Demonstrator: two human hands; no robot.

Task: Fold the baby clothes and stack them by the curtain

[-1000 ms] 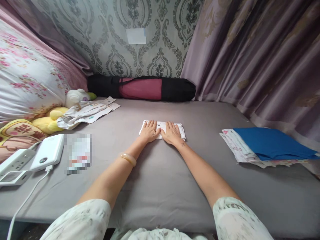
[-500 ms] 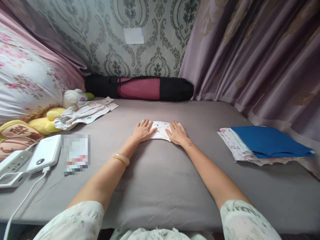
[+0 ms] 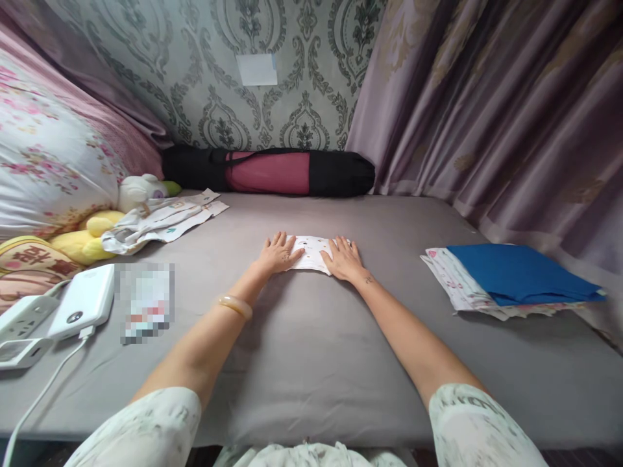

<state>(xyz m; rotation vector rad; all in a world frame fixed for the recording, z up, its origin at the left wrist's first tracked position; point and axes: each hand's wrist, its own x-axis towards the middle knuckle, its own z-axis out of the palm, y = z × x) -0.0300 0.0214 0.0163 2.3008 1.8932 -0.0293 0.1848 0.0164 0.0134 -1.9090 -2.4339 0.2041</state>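
Observation:
A small folded white cloth point(image 3: 312, 254) with a sparse print lies flat on the grey bed sheet point(image 3: 311, 350) in front of me. My left hand point(image 3: 281, 252) rests palm down on its left end, fingers spread. On the right end lies my right hand point(image 3: 344, 258), also flat with the fingers apart. Both hands press on the fabric rather than gripping it. The cloth's two ends are partly hidden under the palms.
At right sits a stack of folded fabric point(image 3: 455, 285) topped by a blue cloth point(image 3: 520, 274). A long black-and-maroon bag point(image 3: 267, 172) lies along the wall. Leftward are a crumpled printed cloth point(image 3: 165, 224), plush toys point(image 3: 80, 245), a white power bank point(image 3: 85, 299) and a power strip point(image 3: 24, 316).
Both hands stay flat on the folded cloth with hardly any movement. The whole view has shifted very slightly.

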